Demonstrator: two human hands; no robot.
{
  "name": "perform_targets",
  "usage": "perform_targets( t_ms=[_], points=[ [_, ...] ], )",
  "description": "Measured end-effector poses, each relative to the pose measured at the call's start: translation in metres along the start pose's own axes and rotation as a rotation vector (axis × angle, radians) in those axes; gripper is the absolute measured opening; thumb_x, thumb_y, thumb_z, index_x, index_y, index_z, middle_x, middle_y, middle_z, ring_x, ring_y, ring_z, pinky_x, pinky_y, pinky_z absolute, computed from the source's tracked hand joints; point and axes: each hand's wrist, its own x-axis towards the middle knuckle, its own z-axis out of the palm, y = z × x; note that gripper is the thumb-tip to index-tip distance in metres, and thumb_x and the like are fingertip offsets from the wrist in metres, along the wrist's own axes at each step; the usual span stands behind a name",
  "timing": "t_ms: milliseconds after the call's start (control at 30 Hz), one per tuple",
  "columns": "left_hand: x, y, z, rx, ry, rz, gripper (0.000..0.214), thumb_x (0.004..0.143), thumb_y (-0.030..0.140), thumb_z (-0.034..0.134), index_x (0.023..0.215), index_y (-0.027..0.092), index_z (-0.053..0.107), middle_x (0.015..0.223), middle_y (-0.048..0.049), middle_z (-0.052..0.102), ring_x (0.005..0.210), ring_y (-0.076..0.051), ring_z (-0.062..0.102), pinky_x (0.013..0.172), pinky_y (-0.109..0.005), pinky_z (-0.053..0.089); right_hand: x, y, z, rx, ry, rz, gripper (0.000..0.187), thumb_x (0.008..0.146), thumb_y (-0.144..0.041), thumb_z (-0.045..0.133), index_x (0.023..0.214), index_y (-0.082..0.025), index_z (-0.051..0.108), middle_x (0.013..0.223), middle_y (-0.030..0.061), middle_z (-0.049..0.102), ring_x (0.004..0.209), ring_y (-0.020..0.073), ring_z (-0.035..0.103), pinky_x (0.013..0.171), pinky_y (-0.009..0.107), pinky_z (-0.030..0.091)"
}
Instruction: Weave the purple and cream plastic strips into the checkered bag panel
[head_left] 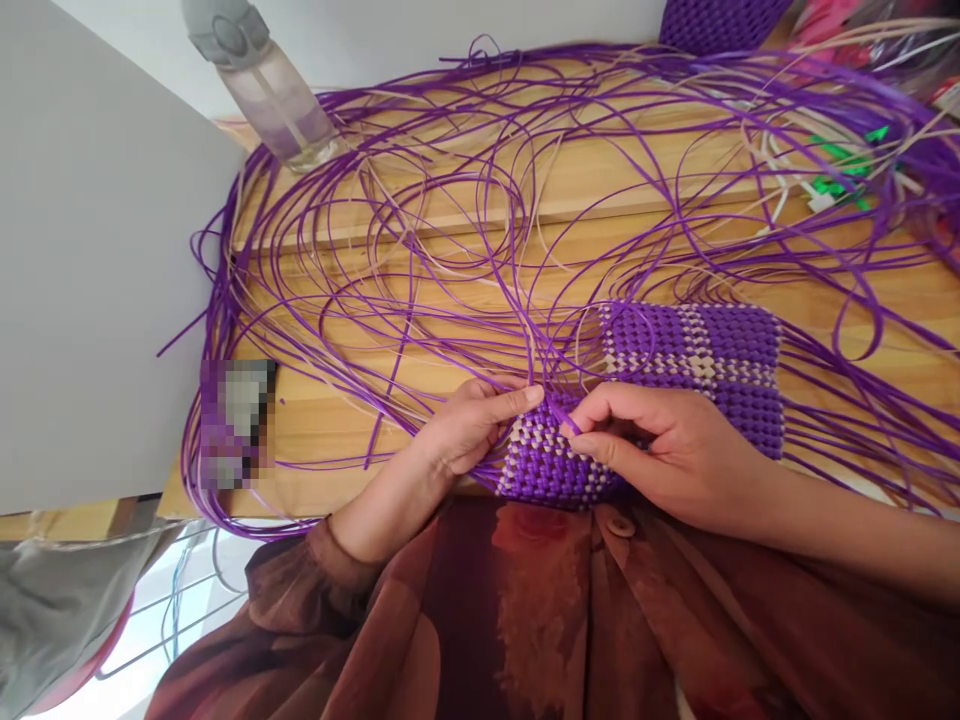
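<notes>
A small woven panel (551, 465) of purple and beige plastic strips lies at the table's front edge, against the clothing. My left hand (480, 415) is closed on its upper left corner, thumb on top, where loose strips leave the weave. My right hand (660, 440) pinches a purple strip (564, 413) between thumb and forefinger, just above the panel. That hand hides the panel's right part. Behind it lies a second woven piece (697, 345), purple with a beige cross pattern, long strips running out from its sides.
Long loose purple and beige strips (420, 200) loop across the wooden table (337, 400). A clear bottle with a grey lid (262, 90) stands at the back left. A blurred-out object (240, 420) lies at the left edge. Green clips (847, 165) are at the right.
</notes>
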Motion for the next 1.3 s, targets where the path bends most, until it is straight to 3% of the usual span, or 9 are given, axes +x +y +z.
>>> perform_targets(
  t_ms=[200,300,433,600,700,867,1033,1167,1300],
  points=[
    [0.008,-0.010,0.004,0.121,0.151,0.240,0.030,0.058,0.028,0.093,0.070,0.013,0.069,0.066,-0.0001,0.069,0.057,-0.009,0.057,0.060,-0.024,0.043,0.011,0.001,0.003,0.278,-0.113,0.281,0.019,0.091,-0.036,0.063,0.084,-0.020,0.058,0.070,0.0007,0.070,0.061,0.0130,0.064,0.058,0.025,0.051],
    [0.010,-0.015,0.004,0.137,0.169,0.274,0.031,0.059,0.031,0.092,0.071,0.013,0.069,0.064,0.0004,0.067,0.056,-0.010,0.056,0.058,-0.024,0.043,0.020,-0.001,0.006,0.367,-0.220,0.440,0.019,0.089,-0.034,0.064,0.081,-0.019,0.055,0.060,-0.0003,0.068,0.052,0.0129,0.063,0.051,0.023,0.050],
    [0.010,-0.015,0.001,0.119,0.142,0.261,0.032,0.059,0.030,0.092,0.073,0.013,0.069,0.066,0.0003,0.068,0.058,-0.009,0.057,0.060,-0.023,0.044,0.024,-0.001,0.009,0.355,-0.294,0.519,0.018,0.090,-0.034,0.060,0.082,-0.019,0.053,0.054,-0.0009,0.066,0.045,0.0118,0.059,0.045,0.020,0.046],
    [0.010,-0.010,0.003,0.108,0.085,0.218,0.031,0.064,0.034,0.090,0.075,0.014,0.069,0.065,0.0011,0.067,0.056,-0.008,0.055,0.058,-0.023,0.042,0.024,-0.001,-0.002,0.372,-0.381,0.461,0.020,0.087,-0.037,0.064,0.083,-0.020,0.054,0.056,-0.0023,0.066,0.047,0.0133,0.063,0.045,0.021,0.049],
    [0.010,-0.010,0.005,0.104,0.080,0.247,0.030,0.063,0.033,0.091,0.074,0.015,0.069,0.067,0.0006,0.068,0.058,-0.009,0.056,0.060,-0.024,0.043,0.034,-0.004,-0.019,0.201,-0.412,0.368,0.021,0.088,-0.039,0.063,0.081,-0.019,0.060,0.062,-0.0005,0.069,0.052,0.0138,0.066,0.048,0.021,0.049],
    [0.011,-0.011,0.004,0.143,0.075,0.302,0.024,0.067,0.028,0.089,0.072,0.015,0.070,0.069,-0.0002,0.068,0.063,-0.010,0.058,0.065,-0.024,0.043,0.068,-0.004,-0.033,-0.004,-0.182,0.250,0.019,0.091,-0.033,0.059,0.085,-0.017,0.067,0.066,0.0006,0.070,0.051,0.0107,0.064,0.048,0.020,0.043],
    [0.012,-0.009,0.000,0.181,0.056,0.330,0.023,0.067,0.028,0.089,0.071,0.014,0.070,0.068,0.0008,0.067,0.062,-0.008,0.055,0.064,-0.023,0.041,0.089,0.008,-0.026,-0.059,-0.148,0.297,0.022,0.089,-0.038,0.064,0.081,-0.018,0.068,0.059,-0.0006,0.065,0.044,0.0104,0.059,0.045,0.022,0.040],
    [0.013,-0.008,0.000,0.210,0.054,0.359,0.021,0.068,0.027,0.088,0.072,0.014,0.072,0.069,0.0007,0.067,0.063,-0.008,0.054,0.066,-0.023,0.041,0.088,0.017,-0.023,0.042,-0.175,0.314,0.023,0.086,-0.038,0.069,0.074,-0.019,0.063,0.057,-0.0007,0.062,0.043,0.0112,0.056,0.044,0.024,0.037],
    [0.015,-0.008,0.000,0.256,0.032,0.379,0.019,0.073,0.028,0.084,0.073,0.013,0.071,0.071,-0.0008,0.068,0.068,-0.010,0.057,0.071,-0.025,0.043,0.086,0.019,-0.012,0.248,-0.102,0.161,0.014,0.085,-0.029,0.066,0.078,-0.019,0.059,0.069,0.0005,0.068,0.050,0.0109,0.056,0.049,0.025,0.041]
  ],
)
